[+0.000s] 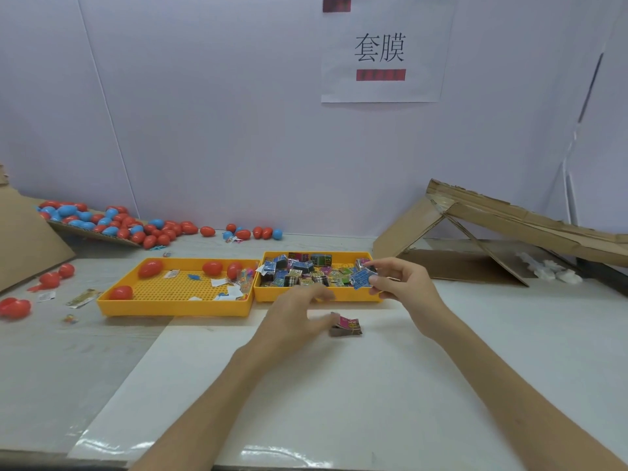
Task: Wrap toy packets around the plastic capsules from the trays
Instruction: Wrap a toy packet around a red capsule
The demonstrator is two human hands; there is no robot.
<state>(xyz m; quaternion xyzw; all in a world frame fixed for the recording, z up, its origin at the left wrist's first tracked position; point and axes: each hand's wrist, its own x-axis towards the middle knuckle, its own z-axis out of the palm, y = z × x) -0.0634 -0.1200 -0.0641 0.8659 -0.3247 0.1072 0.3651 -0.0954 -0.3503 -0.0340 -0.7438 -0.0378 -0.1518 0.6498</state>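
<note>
Two yellow trays stand side by side. The left tray (176,309) holds several red capsules (150,268) and paper scraps. The right tray (316,296) is full of coloured toy packets (299,271). My right hand (401,283) pinches a blue packet (361,279) just above the right tray's front corner. My left hand (295,312) is blurred, its fingers loosely curled, close in front of the right tray and beside a pink packet bundle (346,326) lying on the white sheet. I cannot see anything held in it.
A heap of red and blue capsules (112,220) spills from cardboard at the back left. More red capsules (15,307) lie at the left edge. A folded cardboard ramp (509,226) stands at the right. A white sheet (339,402) covers the near table.
</note>
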